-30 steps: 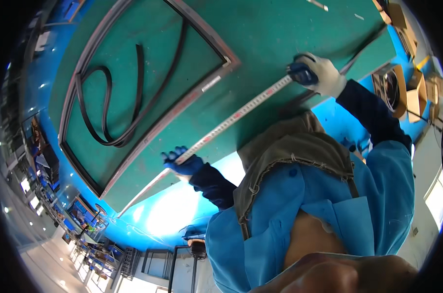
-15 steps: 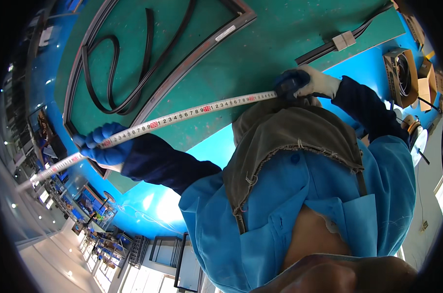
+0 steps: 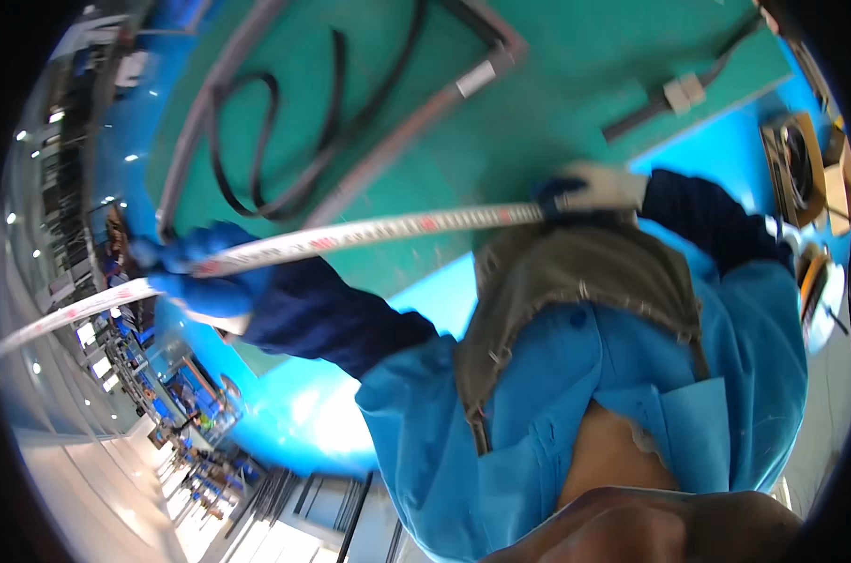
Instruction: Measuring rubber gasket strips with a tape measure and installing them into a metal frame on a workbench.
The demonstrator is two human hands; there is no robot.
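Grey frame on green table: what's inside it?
Looped black strip and green tabletop. Left hand and measuring tape cover the lower-left of the frame; can't tell what's there.

The left forearm is pointing outward to the side, and the left hand is gripping with curled fingers. The right hand is gripping before the torso.

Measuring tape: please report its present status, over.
Left hand, right hand both gripping. Measuring tape spans between them, extending beyond the left. Nothing visibly blocking it.
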